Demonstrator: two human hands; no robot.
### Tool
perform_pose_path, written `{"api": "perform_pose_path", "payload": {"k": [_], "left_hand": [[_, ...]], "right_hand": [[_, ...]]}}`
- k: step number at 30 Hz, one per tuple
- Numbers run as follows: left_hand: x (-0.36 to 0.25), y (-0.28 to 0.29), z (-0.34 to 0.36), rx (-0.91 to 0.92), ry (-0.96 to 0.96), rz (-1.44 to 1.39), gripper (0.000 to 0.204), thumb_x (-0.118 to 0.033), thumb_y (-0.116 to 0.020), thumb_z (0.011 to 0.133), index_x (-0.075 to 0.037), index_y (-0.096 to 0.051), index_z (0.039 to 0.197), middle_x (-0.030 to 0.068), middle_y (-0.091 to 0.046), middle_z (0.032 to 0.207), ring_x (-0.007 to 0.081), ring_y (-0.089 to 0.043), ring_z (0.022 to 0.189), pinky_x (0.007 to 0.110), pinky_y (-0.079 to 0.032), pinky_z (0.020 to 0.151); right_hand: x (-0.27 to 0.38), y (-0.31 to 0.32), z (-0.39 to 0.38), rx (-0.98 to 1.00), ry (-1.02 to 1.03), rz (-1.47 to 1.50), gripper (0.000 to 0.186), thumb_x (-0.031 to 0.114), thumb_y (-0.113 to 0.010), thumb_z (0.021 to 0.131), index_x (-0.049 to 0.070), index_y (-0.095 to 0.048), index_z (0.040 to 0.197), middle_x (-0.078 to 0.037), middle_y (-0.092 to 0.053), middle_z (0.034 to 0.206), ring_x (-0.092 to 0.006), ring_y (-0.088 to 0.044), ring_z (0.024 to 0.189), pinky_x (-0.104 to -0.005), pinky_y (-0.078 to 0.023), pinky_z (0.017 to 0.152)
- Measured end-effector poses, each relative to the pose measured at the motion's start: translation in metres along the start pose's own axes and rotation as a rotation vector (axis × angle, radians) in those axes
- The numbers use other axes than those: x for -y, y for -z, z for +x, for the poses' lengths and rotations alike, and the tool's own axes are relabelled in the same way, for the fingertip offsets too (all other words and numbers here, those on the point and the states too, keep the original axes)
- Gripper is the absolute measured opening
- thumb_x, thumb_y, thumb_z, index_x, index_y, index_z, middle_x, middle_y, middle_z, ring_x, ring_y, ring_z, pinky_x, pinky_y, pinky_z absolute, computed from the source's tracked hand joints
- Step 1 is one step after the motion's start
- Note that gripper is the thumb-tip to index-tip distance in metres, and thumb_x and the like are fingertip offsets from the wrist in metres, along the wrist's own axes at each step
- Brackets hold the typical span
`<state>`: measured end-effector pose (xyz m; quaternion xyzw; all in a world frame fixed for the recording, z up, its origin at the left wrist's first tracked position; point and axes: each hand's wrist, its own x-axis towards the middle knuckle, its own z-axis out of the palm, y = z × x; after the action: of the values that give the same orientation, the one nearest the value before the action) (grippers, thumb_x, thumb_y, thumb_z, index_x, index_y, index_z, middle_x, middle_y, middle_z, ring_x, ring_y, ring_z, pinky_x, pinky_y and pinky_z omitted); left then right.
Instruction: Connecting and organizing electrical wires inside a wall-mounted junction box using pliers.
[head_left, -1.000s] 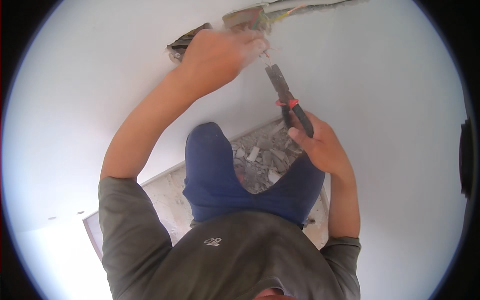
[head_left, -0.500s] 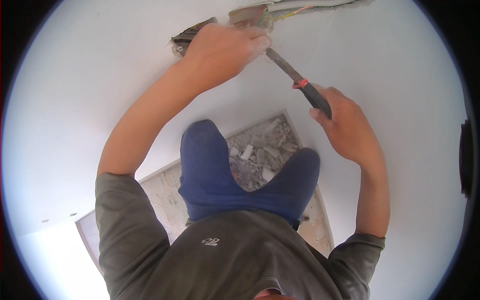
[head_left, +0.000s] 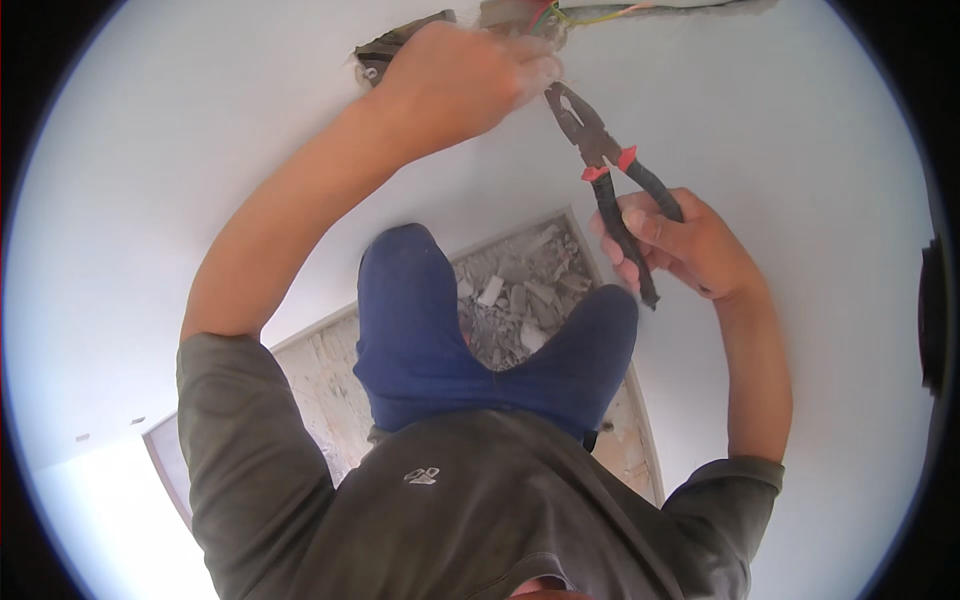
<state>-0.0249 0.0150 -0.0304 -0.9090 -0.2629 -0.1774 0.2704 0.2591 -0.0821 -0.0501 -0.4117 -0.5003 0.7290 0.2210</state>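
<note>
Combination pliers (head_left: pixel 594 142) with a dark metal head and black, red-collared handles are in my right hand (head_left: pixel 705 245). Their handles stand a little apart and the jaws point up toward the fingers of my left hand (head_left: pixel 460 85). That hand is closed in a pinch just below a recess (head_left: pixel 505 14) in the white wall. Red, green and yellow-green wires (head_left: pixel 597 15) come out of the recess. Whatever the left fingertips grip is too small or hidden to make out. The plier jaws look close to those fingertips, and I cannot tell if they touch.
A second rectangular recess (head_left: pixel 400 42) with a dark inside lies left of the first, partly behind my left hand. A grey conduit (head_left: pixel 690 10) runs right along a channel in the wall. Broken rubble (head_left: pixel 520 300) covers the floor between my knees.
The pliers have turned from edge-on to flat, and their handles now show spread. My right hand has shifted its grip lower. My left hand stays by the recess, fingers still pinched.
</note>
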Motion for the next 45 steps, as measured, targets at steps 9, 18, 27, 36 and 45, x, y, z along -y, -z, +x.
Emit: {"api": "perform_pose_path", "payload": {"k": [9, 18, 27, 36, 45], "left_hand": [[0.001, 0.012, 0.004, 0.093, -0.016, -0.047, 0.038, -0.002, -0.071, 0.081, -0.011, -0.069, 0.118, -0.0026, -0.072, 0.121, 0.0206, -0.072, 0.08, 0.033, -0.055, 0.062], [0.002, 0.012, 0.008, 0.13, -0.03, -0.016, 0.011, -0.007, -0.059, 0.09, -0.008, -0.066, 0.099, 0.0049, -0.069, 0.094, 0.025, -0.072, 0.078, 0.038, -0.056, 0.06], [-0.002, -0.005, -0.002, -0.002, -0.007, 0.06, 0.039, -0.005, -0.071, 0.08, -0.013, -0.07, 0.118, -0.0037, -0.074, 0.117, 0.0174, -0.072, 0.074, 0.031, -0.056, 0.059], [0.001, -0.013, -0.014, -0.093, 0.048, 0.093, 0.038, -0.008, -0.07, 0.079, -0.016, -0.068, 0.117, -0.0031, -0.074, 0.114, 0.017, -0.071, 0.07, 0.03, -0.054, 0.053], [-0.004, -0.011, -0.006, -0.134, -0.013, 0.089, 0.034, -0.009, -0.069, 0.081, -0.015, -0.068, 0.115, -0.0024, -0.074, 0.113, 0.0162, -0.071, 0.069, 0.03, -0.053, 0.052]], "right_hand": [[-0.018, 0.004, 0.007, 0.128, 0.092, 0.121, 0.055, 0.027, -0.065, 0.098, -0.012, -0.055, 0.135, -0.016, -0.071, 0.101, -0.024, -0.072, 0.084, -0.0352, -0.06, 0.08], [-0.022, 0.0, 0.01, 0.166, 0.083, 0.203, 0.051, 0.027, -0.063, 0.101, -0.011, -0.055, 0.134, -0.017, -0.071, 0.102, -0.0257, -0.073, 0.087, -0.0392, -0.061, 0.083], [-0.061, -0.009, 0.029, 0.488, 0.166, 0.699, 0.053, 0.036, -0.056, 0.105, -0.007, -0.051, 0.135, -0.01, -0.062, 0.097, -0.0188, -0.059, 0.074, -0.0352, -0.05, 0.063], [-0.108, -0.08, 0.091, 1.082, 0.383, 1.38, 0.04, 0.031, -0.047, 0.11, 0.001, -0.046, 0.137, -0.005, -0.056, 0.093, -0.0126, -0.055, 0.067, -0.032, -0.051, 0.056], [-0.112, -0.083, 0.094, 1.201, 0.643, 1.454, 0.062, 0.031, -0.052, 0.107, 0.002, -0.031, 0.158, -0.013, -0.064, 0.105, -0.0225, -0.066, 0.078, -0.0398, -0.059, 0.072]]}}
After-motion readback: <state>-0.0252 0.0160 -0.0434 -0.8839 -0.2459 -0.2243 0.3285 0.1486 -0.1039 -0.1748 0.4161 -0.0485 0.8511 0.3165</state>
